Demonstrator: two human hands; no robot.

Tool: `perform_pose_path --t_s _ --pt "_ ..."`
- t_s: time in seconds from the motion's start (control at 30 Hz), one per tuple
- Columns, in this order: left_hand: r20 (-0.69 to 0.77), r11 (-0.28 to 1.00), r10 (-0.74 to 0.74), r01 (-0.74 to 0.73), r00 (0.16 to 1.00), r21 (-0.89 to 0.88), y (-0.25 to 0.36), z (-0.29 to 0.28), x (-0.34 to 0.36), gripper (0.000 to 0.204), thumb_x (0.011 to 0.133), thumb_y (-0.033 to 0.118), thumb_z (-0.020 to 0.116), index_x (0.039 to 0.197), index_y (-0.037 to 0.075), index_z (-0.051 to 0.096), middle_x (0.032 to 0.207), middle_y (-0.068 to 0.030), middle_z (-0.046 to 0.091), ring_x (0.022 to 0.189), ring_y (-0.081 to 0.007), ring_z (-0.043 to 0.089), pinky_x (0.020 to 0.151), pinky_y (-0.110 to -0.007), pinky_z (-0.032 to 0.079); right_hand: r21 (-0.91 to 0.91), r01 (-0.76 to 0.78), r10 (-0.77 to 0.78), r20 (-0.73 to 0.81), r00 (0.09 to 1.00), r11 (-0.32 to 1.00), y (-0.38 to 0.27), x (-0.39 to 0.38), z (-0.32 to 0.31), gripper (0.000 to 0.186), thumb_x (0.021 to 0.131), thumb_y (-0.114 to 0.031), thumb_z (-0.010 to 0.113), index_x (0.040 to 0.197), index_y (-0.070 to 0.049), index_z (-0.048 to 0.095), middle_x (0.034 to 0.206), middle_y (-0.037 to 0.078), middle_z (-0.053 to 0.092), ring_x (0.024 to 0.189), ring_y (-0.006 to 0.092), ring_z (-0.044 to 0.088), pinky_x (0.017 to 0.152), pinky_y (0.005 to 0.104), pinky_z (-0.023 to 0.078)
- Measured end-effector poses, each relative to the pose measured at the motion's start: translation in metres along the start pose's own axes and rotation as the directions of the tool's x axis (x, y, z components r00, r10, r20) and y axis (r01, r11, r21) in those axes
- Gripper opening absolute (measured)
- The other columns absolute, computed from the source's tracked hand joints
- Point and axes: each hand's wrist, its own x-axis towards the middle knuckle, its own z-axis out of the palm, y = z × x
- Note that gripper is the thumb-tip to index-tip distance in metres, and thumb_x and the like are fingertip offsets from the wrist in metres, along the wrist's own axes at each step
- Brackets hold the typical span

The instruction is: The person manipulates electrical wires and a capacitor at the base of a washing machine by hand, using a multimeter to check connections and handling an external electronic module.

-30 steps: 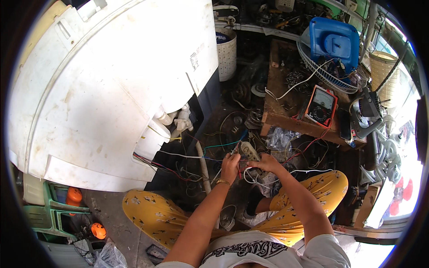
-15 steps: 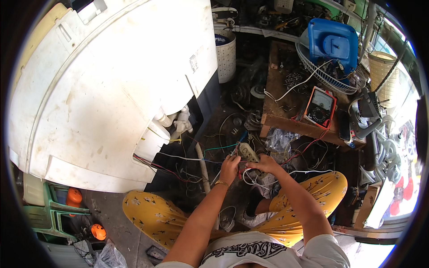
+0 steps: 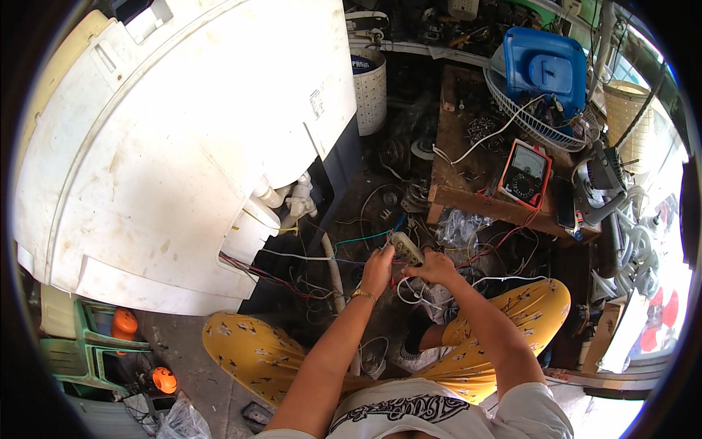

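A beige multi-socket extension block (image 3: 406,249) lies just beyond and between my two hands. My left hand (image 3: 378,271) is closed beside its left end, fingers pinched around thin wires, among which a green wire (image 3: 363,239) runs in from the left. Against the block's right side rests my right hand (image 3: 434,268), its fingers closed; what they hold is too small to make out. Something red shows between the hands. Below them loops a white cable (image 3: 411,295). The red-framed analog multimeter (image 3: 525,174) sits on a wooden bench, with a red lead (image 3: 504,239) trailing toward my hands.
A large white appliance body (image 3: 175,161) fills the left, with red and dark wires (image 3: 252,268) coming from its underside. The wooden bench (image 3: 461,197) carries screws, a white basket and a blue tub (image 3: 545,69). Green plastic stools (image 3: 91,344) stand at lower left.
My left hand has shifted slightly up and right, closer to the extension block. The right hand stays nearly in place, its fingers only slightly moved.
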Motion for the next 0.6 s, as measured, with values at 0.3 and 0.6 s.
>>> perform_pose_path --t_s 0.3,0.6 --pt "-0.011 0.984 -0.169 0.168 0.986 -0.052 0.0003 0.0074 -0.0005 0.013 0.082 -0.004 0.054 0.095 0.000 0.054 0.087 -0.0228 0.063 0.086 -0.0420 0.061 0.073 -0.049 0.048 0.006 -0.009 0.009 -0.034 0.999 1.000 -0.0026 0.0010 0.0028 0.099 0.060 -0.071 0.072 0.110 0.013 0.055 0.078 0.019 0.069 0.086 0.0325 0.070 0.081 0.0390 0.052" --pt "0.074 0.994 -0.111 0.109 0.991 0.026 -0.0030 0.0065 0.0001 0.024 0.077 0.009 0.068 0.091 0.000 0.051 0.086 -0.0227 0.062 0.087 -0.0430 0.059 0.073 -0.049 0.048 0.016 -0.043 0.044 -0.053 0.998 0.999 -0.0105 0.0021 0.0057 0.099 0.060 -0.071 0.071 0.111 0.013 0.056 0.093 0.024 0.068 0.094 0.0342 0.068 0.083 0.0402 0.053"
